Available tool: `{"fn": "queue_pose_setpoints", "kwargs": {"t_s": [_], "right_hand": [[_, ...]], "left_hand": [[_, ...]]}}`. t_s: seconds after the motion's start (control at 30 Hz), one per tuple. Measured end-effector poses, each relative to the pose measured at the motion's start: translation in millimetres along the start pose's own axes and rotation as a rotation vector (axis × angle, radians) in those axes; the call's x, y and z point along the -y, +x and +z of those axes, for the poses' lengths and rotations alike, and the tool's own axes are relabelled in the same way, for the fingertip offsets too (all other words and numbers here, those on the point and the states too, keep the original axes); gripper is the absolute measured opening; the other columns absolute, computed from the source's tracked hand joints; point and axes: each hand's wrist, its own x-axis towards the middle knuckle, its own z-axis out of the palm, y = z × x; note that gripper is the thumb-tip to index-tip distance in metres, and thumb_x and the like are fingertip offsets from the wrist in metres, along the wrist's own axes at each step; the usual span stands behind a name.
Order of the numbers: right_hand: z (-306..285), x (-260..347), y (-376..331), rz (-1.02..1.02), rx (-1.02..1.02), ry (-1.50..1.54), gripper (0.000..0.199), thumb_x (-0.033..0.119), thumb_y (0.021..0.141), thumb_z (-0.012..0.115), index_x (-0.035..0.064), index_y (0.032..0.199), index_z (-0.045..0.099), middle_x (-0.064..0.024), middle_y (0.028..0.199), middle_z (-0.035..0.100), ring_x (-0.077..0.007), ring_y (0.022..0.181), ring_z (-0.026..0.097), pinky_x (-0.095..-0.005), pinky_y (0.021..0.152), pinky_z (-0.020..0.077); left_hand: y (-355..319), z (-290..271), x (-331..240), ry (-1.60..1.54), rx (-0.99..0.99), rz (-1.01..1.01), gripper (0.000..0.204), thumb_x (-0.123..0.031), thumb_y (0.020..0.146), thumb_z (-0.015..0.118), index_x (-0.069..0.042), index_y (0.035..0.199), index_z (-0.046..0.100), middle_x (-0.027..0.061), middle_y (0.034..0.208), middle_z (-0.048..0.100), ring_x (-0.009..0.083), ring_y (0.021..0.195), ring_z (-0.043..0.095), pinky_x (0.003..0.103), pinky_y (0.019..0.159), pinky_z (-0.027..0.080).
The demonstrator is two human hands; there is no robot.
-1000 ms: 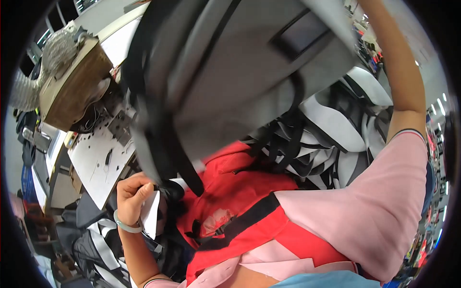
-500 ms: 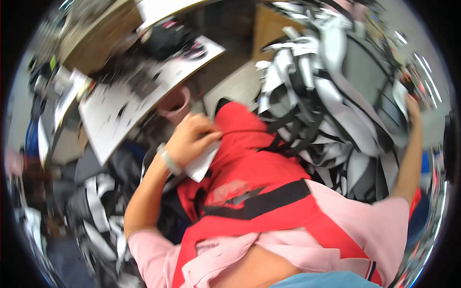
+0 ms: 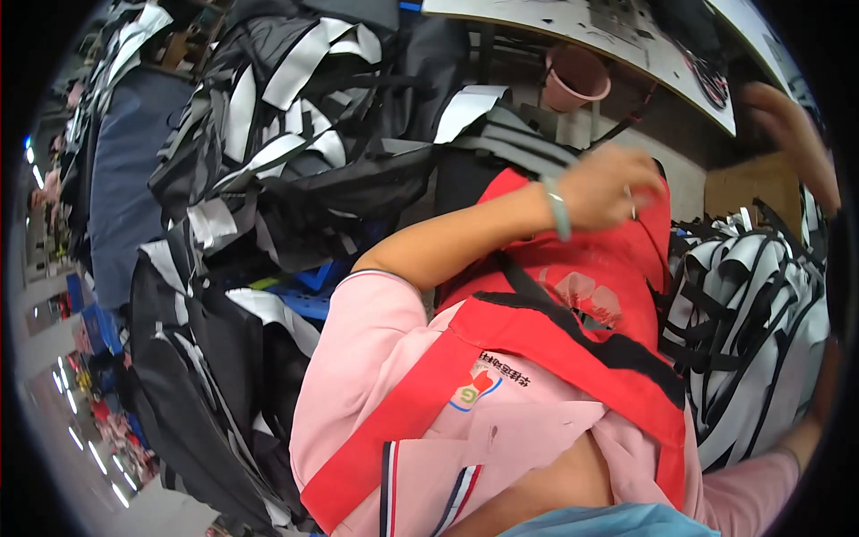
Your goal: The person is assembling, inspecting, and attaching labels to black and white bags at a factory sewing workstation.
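Observation:
My left hand (image 3: 611, 190), with a pale green bangle (image 3: 558, 211) on its wrist, is over the red apron (image 3: 573, 259) on my lap. Its fingers are bent and smeared, and I cannot make out anything held in them. Just behind that wrist lies a bundle of grey and black fabric strips (image 3: 514, 145); whether the hand touches it is unclear. At the far right edge my right hand (image 3: 780, 123) is raised near the table's end, blurred and partly cut off. Its fingers do not show clearly.
Black and white fabric pieces (image 3: 300, 134) are heaped at my left. Another pile of white and black-edged pieces (image 3: 761, 295) stands at my right beside a cardboard box (image 3: 753, 191). A pink bucket (image 3: 575, 80) sits by the white table (image 3: 537, 18) ahead.
The view has swung left, bringing more of the left heap in. My left hand has moved across my lap, and the white piece beside it no longer shows. My right hand has shifted too.

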Motion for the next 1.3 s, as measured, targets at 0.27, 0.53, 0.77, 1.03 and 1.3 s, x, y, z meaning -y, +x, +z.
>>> {"fn": "queue_pose_setpoints", "kwargs": {"t_s": [0.27,0.53,0.77,1.03,1.3], "right_hand": [[326.0,209.0,162.4,-0.611,0.229,0.302,0.043,0.012,0.078,0.066,0.0087,0.12,0.06,-0.0147,0.125,0.057,-0.0342,0.113,0.055,-0.0392,0.097,0.0443],[327.4,271.5,171.3,-0.927,0.425,-0.363,0.034,0.04,0.073,0.069,0.0115,0.091,0.072,-0.0063,0.097,0.068,-0.0231,0.101,0.059,-0.0353,0.088,0.0417],[169.9,234.2,88.8,-0.893,0.683,0.036,0.026,0.034,0.073,0.07,0.0095,0.08,0.071,-0.0146,0.067,0.063,-0.0325,0.073,0.064,-0.0401,0.064,0.0504],[86.7,163.2,53.1,-0.464,0.595,0.3,0.027,0.026,0.081,0.068,-0.0002,0.084,0.063,-0.0188,0.077,0.061,-0.0363,0.073,0.061,-0.0408,0.062,0.0459],[38.5,88.4,60.7,-0.19,0.44,0.543,0.033,0.029,0.085,0.067,-0.0005,0.099,0.066,-0.0079,0.079,0.066,-0.0131,0.073,0.059,-0.0296,0.069,0.0485]], "left_hand": [[-169.6,-140.0,70.4,1.202,-0.171,-0.657,0.024,-0.021,0.077,0.069,-0.005,0.095,0.063,0.0135,0.095,0.063,0.031,0.092,0.061,0.041,0.082,0.043],[-177.7,-141.6,41.9,0.801,0.106,-0.927,0.023,-0.025,0.078,0.066,-0.005,0.089,0.068,0.017,0.088,0.068,0.0359,0.088,0.064,0.045,0.078,0.051],[-96.2,-120.8,-22.6,-0.496,0.484,-0.806,0.045,-0.036,0.089,0.066,0.006,0.105,0.065,0.0107,0.103,0.067,0.0159,0.098,0.059,0.029,0.088,0.045],[-7.7,-104.6,-40.3,0.258,0.085,-0.007,0.036,-0.036,0.081,0.068,-0.002,0.074,0.068,0.011,0.07,0.062,0.0316,0.077,0.055,0.039,0.078,0.041],[79.1,-120.5,-15.7,-0.523,0.234,-0.714,0.022,-0.022,0.092,0.063,-0.002,0.097,0.07,-0.0044,0.084,0.065,0.0027,0.078,0.053,0.018,0.071,0.043]]}}
